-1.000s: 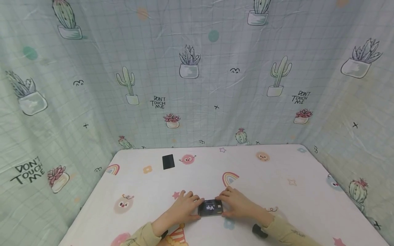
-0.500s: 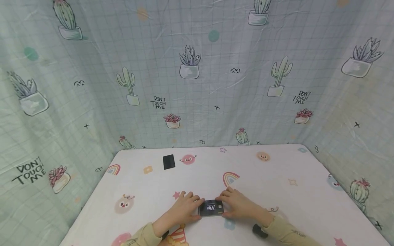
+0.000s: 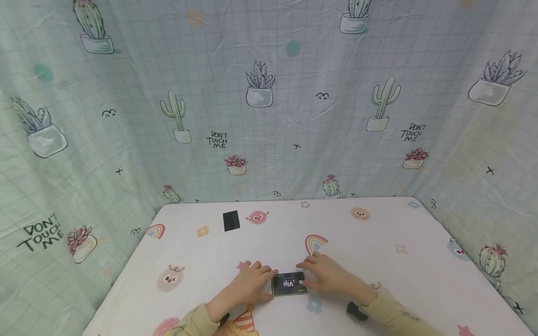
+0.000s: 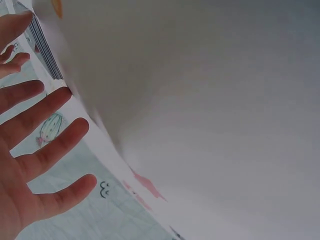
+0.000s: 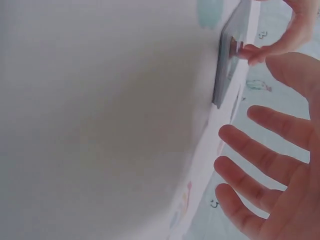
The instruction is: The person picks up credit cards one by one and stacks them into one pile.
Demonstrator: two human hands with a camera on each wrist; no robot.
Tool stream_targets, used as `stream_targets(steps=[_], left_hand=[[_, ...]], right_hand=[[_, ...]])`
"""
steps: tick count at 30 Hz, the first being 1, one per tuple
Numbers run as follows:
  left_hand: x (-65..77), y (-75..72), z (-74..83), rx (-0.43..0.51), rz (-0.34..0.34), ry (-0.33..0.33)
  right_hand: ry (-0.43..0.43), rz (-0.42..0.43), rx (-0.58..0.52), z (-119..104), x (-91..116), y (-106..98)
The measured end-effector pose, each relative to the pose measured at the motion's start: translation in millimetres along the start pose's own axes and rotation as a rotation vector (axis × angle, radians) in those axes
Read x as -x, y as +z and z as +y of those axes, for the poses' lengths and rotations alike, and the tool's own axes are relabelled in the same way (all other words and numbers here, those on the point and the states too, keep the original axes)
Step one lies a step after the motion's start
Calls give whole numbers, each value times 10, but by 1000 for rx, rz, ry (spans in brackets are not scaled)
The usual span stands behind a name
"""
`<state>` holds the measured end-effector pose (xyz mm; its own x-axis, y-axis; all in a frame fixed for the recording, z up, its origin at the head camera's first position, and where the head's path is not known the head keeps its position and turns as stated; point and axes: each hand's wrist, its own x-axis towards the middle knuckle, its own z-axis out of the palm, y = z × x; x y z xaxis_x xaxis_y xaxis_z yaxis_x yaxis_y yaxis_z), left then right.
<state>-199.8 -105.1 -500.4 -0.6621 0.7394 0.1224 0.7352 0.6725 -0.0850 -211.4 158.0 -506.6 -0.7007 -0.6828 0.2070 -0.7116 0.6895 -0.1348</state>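
A stack of cards (image 3: pixel 283 289) lies flat near the front middle of the table, its top card black with "Vip" printed on it. In the left wrist view its layered edge (image 4: pixel 45 50) shows as thin stripes. My left hand (image 3: pixel 251 282) holds the stack's left end, thumb at the near corner and a fingertip at the far corner. My right hand (image 3: pixel 329 275) is at the right end, fingers spread, its thumb over the top card's right edge in the head view. In the right wrist view the right hand's fingers (image 5: pixel 267 160) are apart from the stack.
A black card-like rectangle (image 3: pixel 231 220) lies at the back left of the table. Below the right forearm is a small dark object (image 3: pixel 356 311). The white tablecloth (image 3: pixel 365 252) bears printed cartoons, and a cactus-print curtain (image 3: pixel 294 116) surrounds the table.
My right hand has loosened from the stack's right end, its fingertips lifting off the far corner and its thumb moving over the card. The left hand keeps its hold; the stack lies nearly where it was.
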Motion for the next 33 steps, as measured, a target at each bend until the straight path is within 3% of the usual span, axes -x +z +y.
stream_targets(steps=[11,21,28,33], left_hand=[[45,-66,-227,52,71,-68],[63,-103,-413,107,92,-126],[58,-81,-680,161,135,-191],[95,-38,-925,147,184,-243]], right_hand=[[87,32,-21,-1,-204,-89],[78,76,-53,-49,-384,-150],[120,39,-84,-107,-701,-138],[168,-9,-122,-174,-922,-97]])
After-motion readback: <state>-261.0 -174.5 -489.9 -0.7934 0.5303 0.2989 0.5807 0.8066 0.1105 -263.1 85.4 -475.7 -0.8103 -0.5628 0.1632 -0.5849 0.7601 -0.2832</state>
